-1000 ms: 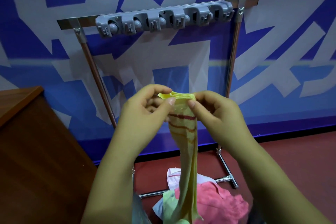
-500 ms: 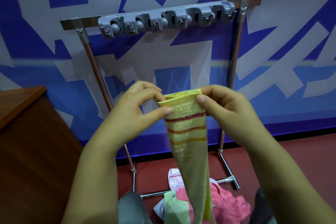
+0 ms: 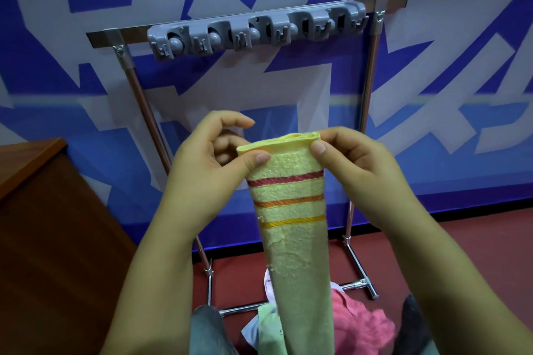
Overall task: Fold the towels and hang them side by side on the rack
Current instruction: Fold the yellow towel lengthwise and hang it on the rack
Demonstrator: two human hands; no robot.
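A yellow towel (image 3: 294, 239) with red, orange and yellow stripes hangs folded lengthwise in front of me. My left hand (image 3: 207, 164) pinches its top left corner between thumb and fingers. My right hand (image 3: 352, 161) pinches the top right corner. Behind it stands the metal rack (image 3: 372, 89), whose top bar carries a grey clip holder (image 3: 256, 30) with several clips, all bare. On the floor below lie a pink towel (image 3: 363, 326), a pale green towel (image 3: 266, 326) and a white one (image 3: 268, 282) in a heap.
A brown wooden cabinet (image 3: 43, 225) stands at the left, close to the rack's left post. A blue and white patterned wall (image 3: 461, 95) rises right behind the rack. The floor (image 3: 476, 253) is dark red. My knees show at the bottom edge.
My hands have spread the towel's top edge apart from a narrow bunch into a flat folded band. The towel has risen a little toward the rack.
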